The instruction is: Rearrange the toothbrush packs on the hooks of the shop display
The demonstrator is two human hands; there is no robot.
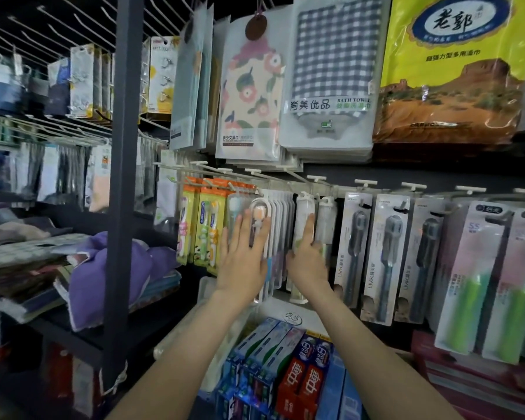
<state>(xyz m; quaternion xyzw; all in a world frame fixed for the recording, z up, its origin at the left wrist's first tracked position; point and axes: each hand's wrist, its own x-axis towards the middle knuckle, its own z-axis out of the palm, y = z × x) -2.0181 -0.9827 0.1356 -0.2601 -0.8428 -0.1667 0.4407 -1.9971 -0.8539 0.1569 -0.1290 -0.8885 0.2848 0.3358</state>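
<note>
**Q:** Status of the toothbrush packs [353, 253]?
**A:** All hung under the hook rail [340, 189]; regrouping looked unfinished.
**Q:** Hands?
**A:** My left hand [243, 256] lay flat, fingers spread, on the white-framed pack [256, 207]; my right hand [308, 259] gripped the clear tube pack [303, 213] under mid-rail.

Shop: packaged goods on peg hooks [315, 178], stocked shelves [73, 325].

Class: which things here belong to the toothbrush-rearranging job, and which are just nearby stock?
Job: left hand, right hand, flat toothbrush packs, tube toothbrush pack, hooks.
Nearby: bath towel pack, toothpaste boxes, purple cushion, yellow bag.
</note>
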